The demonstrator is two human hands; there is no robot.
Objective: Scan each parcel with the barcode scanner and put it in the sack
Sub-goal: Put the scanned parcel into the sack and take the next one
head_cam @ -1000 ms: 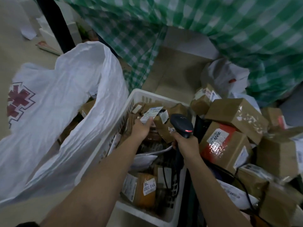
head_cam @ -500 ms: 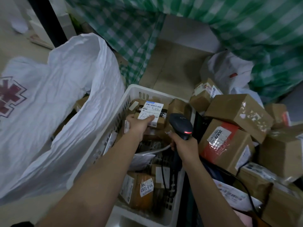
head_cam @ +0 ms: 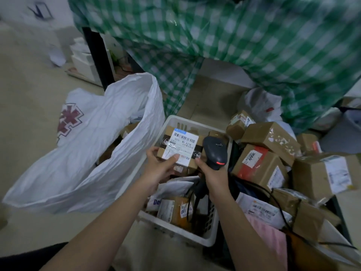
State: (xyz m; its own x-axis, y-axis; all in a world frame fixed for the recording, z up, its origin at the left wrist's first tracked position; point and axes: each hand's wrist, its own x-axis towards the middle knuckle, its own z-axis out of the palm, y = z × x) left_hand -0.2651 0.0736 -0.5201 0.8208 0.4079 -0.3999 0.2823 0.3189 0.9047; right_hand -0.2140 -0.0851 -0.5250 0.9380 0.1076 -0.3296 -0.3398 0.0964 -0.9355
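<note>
At the near edge of the view two bare forearms are reaching forward over a white plastic basket that is sitting on the floor. In the basket's near end a brown parcel with white labels is lying beside a white mailer bag. Above the basket's middle, the left hand is gripping a small cardboard parcel, fingers curled under its left side and the thumb pressing on the near edge of its white barcode label, which is facing up. Just right of it, the right hand is wrapping around the handle of a black barcode scanner; the scanner's head is sitting close beside the parcel's right edge with a red light glowing on its back, and a dark cable is trailing down into the basket. To the left, the white sack is standing open on the floor, touching the basket's left wall, with brown boxes showing in its mouth. To the right, a heap of cardboard boxes is piling up against the basket. Farther back, a green checked cloth is hanging across the top.
</note>
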